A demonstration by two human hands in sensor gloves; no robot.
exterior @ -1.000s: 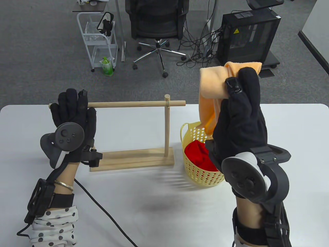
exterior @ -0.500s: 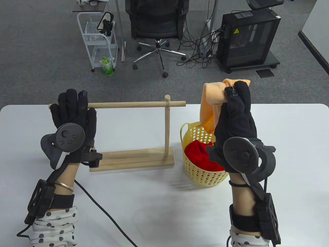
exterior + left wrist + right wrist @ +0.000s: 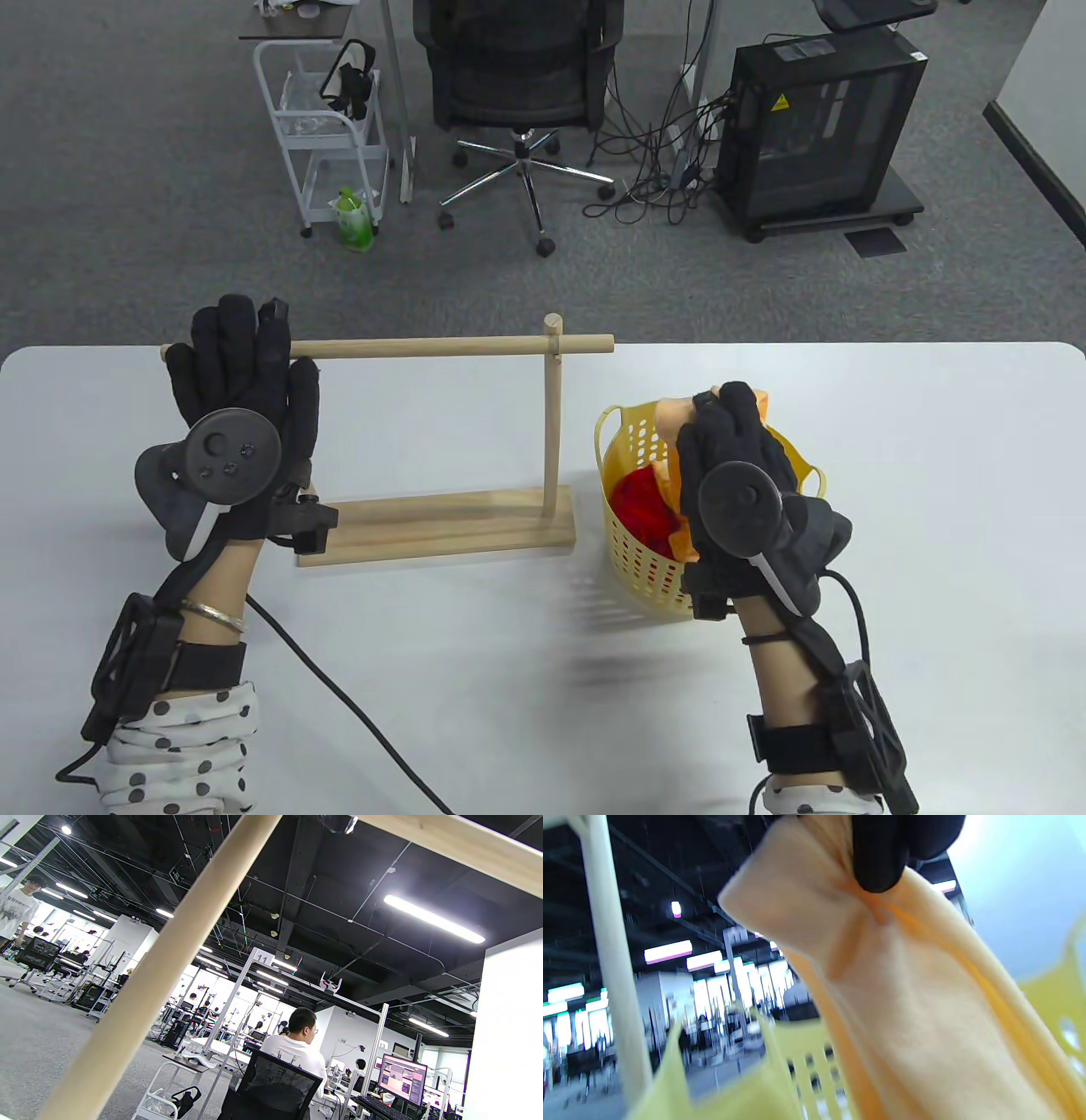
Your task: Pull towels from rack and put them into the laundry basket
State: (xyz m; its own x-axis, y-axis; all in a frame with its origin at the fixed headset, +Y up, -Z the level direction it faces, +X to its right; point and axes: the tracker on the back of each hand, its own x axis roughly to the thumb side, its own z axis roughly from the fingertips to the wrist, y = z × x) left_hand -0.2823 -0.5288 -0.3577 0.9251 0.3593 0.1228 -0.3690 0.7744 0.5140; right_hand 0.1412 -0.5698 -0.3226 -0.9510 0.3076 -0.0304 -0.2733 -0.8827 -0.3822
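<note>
My right fingers (image 3: 882, 853) are pinching the orange towel (image 3: 679, 497), and my right hand (image 3: 734, 484) has come down from high above the basket (image 3: 632, 543); it is now sitting over the basket's mouth, with the towel bunching inside on top of the red towel (image 3: 640, 505). My left hand (image 3: 242, 399) is staying put at the rack (image 3: 441, 344), fingers straight and spread against the bar's 9 o'clock end.

My right hand and its tracker are covering most of the orange towel and the basket's 3 o'clock side in the table view. The right wrist view is blurring, but it is showing a gloved fingertip digging into the towel's fold, which the table view is hiding. The left wrist view is showing only the rack's bars, no fingers.
</note>
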